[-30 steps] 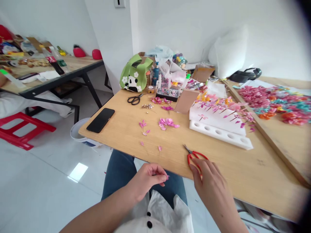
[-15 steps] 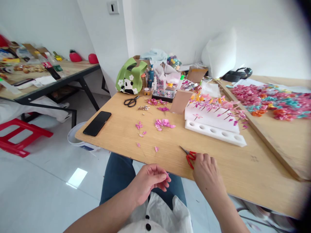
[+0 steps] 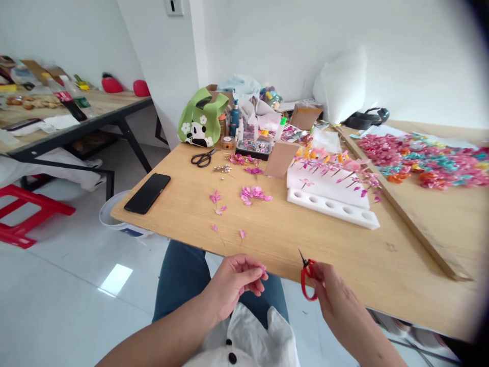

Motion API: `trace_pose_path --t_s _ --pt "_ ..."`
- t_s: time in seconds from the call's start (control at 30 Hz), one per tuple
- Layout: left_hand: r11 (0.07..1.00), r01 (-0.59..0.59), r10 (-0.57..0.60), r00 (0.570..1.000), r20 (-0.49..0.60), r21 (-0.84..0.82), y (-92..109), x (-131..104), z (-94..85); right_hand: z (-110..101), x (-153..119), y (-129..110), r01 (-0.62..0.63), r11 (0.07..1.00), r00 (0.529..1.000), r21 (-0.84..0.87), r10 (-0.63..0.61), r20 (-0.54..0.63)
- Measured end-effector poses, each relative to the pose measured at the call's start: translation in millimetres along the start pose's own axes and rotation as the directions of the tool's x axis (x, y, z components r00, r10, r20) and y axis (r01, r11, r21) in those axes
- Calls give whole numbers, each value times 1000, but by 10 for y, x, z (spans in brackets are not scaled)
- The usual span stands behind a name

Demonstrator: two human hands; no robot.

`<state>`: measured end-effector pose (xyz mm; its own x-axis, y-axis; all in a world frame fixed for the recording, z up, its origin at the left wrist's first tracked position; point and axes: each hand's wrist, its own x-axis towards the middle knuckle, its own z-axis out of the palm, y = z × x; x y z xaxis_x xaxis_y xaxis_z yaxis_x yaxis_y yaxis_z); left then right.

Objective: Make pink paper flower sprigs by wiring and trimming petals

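Note:
Just off the table's front edge, my left hand [image 3: 242, 280] pinches a small pink flower piece [image 3: 263, 268] between thumb and fingers; most of it is hidden. My right hand [image 3: 331, 288] grips red-handled scissors [image 3: 307, 278] by one side of the handles, their short dark blades pointing up and away. Loose pink petals [image 3: 242, 234] and a little pile of pink flowers [image 3: 255, 194] lie on the table [image 3: 183, 214] beyond my left hand. A white foam holder [image 3: 332, 208] with round holes stands further back, with pink flower stems [image 3: 344, 171] above it.
A phone [image 3: 147, 193] lies at the left table edge, black scissors [image 3: 202, 158] behind it. At the back are a green panda bag [image 3: 202, 120] and a bead box [image 3: 255, 148]. A wooden strip [image 3: 412, 219] borders heaped colourful flowers [image 3: 420, 158] on the right.
My right hand has lifted the red scissors off the table and drawn them back toward me. My left hand keeps its pinch, nearly in place. The view has shifted slightly.

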<state>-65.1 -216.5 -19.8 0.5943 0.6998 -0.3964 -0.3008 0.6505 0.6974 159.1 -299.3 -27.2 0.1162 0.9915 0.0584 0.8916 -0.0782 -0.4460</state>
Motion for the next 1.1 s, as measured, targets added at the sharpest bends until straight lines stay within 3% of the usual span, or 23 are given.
trace_pose_path --t_s 0.1,0.2,0.3,0.57,0.67,1.1 --pt "1000 10 -10 1000 -7 -25 -1 7 12 -74 -107 -267 -112 936 973 333 35 229" --pt "999 28 -28 999 -14 -29 13 2 29 -65 -159 -493 -195 871 926 452 11 377" --pt "999 38 -38 999 -19 -15 33 -8 37 0 -192 -594 -248 833 893 495 -1 449" --pt "999 44 -44 999 -7 12 37 -21 25 61 -206 -667 -283 780 885 558 -12 465" --pt "998 54 -54 999 1 23 40 -27 26 55 -172 -686 -307 770 862 559 -24 506" --pt "995 90 -91 996 7 39 60 -37 47 37 -178 -716 -341 800 852 494 40 523"
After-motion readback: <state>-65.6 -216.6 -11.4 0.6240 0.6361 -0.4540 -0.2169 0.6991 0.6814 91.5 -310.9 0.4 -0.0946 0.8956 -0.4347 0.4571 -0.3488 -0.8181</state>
